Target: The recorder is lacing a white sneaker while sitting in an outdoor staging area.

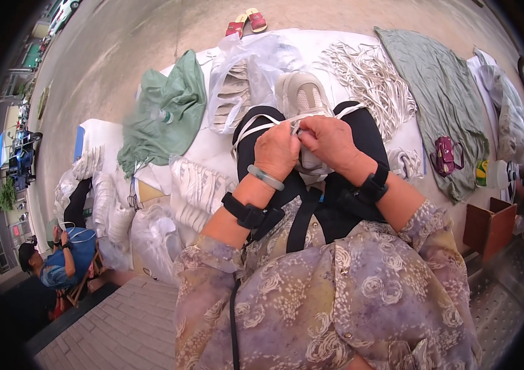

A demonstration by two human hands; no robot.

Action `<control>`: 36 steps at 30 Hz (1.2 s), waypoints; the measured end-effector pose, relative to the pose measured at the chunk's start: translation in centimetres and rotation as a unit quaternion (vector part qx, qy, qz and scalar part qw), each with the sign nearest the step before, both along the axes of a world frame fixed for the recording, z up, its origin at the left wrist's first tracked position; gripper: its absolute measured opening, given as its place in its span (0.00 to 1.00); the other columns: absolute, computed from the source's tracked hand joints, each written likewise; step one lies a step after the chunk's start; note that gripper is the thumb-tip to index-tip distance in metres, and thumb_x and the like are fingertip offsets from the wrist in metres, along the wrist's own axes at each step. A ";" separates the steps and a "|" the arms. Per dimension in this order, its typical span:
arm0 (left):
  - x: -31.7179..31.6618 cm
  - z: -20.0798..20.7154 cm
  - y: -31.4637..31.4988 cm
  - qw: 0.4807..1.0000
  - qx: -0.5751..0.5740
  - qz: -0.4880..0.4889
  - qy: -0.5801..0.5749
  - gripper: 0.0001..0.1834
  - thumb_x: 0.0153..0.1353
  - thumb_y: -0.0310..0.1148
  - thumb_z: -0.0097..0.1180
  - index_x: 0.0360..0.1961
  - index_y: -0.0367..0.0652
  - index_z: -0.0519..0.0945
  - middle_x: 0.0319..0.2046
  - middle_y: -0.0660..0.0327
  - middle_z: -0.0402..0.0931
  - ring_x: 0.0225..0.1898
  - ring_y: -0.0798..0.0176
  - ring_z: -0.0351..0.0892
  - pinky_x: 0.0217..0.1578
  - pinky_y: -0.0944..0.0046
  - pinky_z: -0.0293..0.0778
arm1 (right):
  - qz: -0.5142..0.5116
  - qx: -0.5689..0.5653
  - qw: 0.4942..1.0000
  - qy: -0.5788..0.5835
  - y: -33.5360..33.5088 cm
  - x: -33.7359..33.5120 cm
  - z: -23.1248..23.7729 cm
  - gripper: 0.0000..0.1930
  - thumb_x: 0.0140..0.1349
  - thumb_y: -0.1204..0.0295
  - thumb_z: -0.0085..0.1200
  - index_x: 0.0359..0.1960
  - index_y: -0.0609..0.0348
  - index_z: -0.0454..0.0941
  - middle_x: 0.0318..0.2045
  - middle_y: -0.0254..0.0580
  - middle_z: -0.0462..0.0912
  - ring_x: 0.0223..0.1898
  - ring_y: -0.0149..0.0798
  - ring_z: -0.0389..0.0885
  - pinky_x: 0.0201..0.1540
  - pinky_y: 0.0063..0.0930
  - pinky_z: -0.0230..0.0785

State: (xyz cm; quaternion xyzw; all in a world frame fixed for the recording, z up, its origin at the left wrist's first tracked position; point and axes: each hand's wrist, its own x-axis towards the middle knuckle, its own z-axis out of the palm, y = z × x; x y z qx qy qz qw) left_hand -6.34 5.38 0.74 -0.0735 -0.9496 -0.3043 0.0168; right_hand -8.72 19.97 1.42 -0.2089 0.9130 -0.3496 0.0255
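A beige sneaker (302, 92) with a mesh toe rests between my knees, its toe pointing away from me. Over its upper part my left hand (276, 148) and my right hand (328, 143) meet, fingers closed in a pinch. Both are on a pale shoelace (255, 126), whose loose ends trail across my two thighs. The exact spot where the lace passes between the fingertips is hidden by the fingers.
White sheeting carries a pile of loose laces (376, 83), a plastic bag of shoe parts (232, 92), a green cloth (172, 111) and wrapped stacks (197, 185). Right lies a grey-green sheet (444, 92) with a maroon bag (445, 155). Another person (58, 265) sits left.
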 end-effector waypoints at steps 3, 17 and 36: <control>-0.2 -0.1 -0.1 1.000 0.019 0.006 -0.022 0.06 0.50 0.29 0.48 0.28 0.37 0.71 0.25 0.48 0.75 0.30 0.44 0.75 0.32 0.50 0.71 | -0.007 0.030 0.999 -0.025 -0.2 -0.1 0.3 0.06 0.50 0.68 0.50 0.26 0.55 0.75 0.26 0.43 0.79 0.31 0.47 0.78 0.33 0.38 0.69; -1.3 -2.3 -0.8 0.990 0.135 0.012 -0.033 0.10 0.54 0.26 0.48 0.36 0.39 0.79 0.24 0.51 0.78 0.27 0.55 0.79 0.30 0.64 0.72 | -0.013 0.055 0.993 0.105 -1.2 -0.1 -1.0 0.04 0.49 0.70 0.52 0.25 0.54 0.75 0.23 0.41 0.77 0.27 0.46 0.77 0.29 0.36 0.67; 0.4 -0.4 0.7 0.990 -0.021 -0.018 0.136 0.08 0.50 0.30 0.51 0.33 0.43 0.74 0.25 0.55 0.71 0.29 0.50 0.73 0.30 0.55 0.71 | -0.366 0.128 0.922 0.013 35.2 10.3 -6.9 0.09 0.52 0.66 0.56 0.23 0.59 0.75 0.17 0.45 0.73 0.21 0.42 0.72 0.26 0.33 0.63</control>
